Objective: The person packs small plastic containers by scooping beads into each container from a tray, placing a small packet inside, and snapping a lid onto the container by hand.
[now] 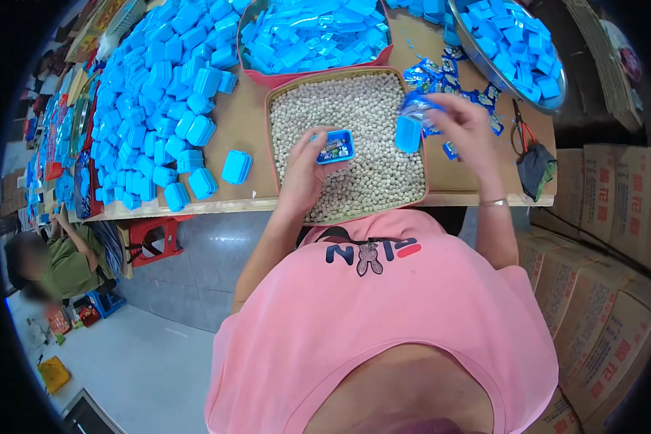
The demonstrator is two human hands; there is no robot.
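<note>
My left hand (307,168) holds a small blue box (336,147) with a printed packet lying in it, above a tray (273,145) full of small pale round pieces (372,181). Over the tray's right side my right hand (461,123) has its fingers closed on a blue see-through plastic piece (419,107), partly blurred. Just below that piece is a light blue box part (408,134), over the pale pieces. Blue printed packets (448,78) lie scattered behind my right hand.
Closed blue boxes (163,108) are heaped at the left. Behind the tray stands a pink bin (249,72) of blue plastic parts; a metal bowl (477,61) holds more. Scissors (519,129) and dark cloth (535,170) lie at right. Cartons (607,304) stand below. Another person (69,260) sits far left.
</note>
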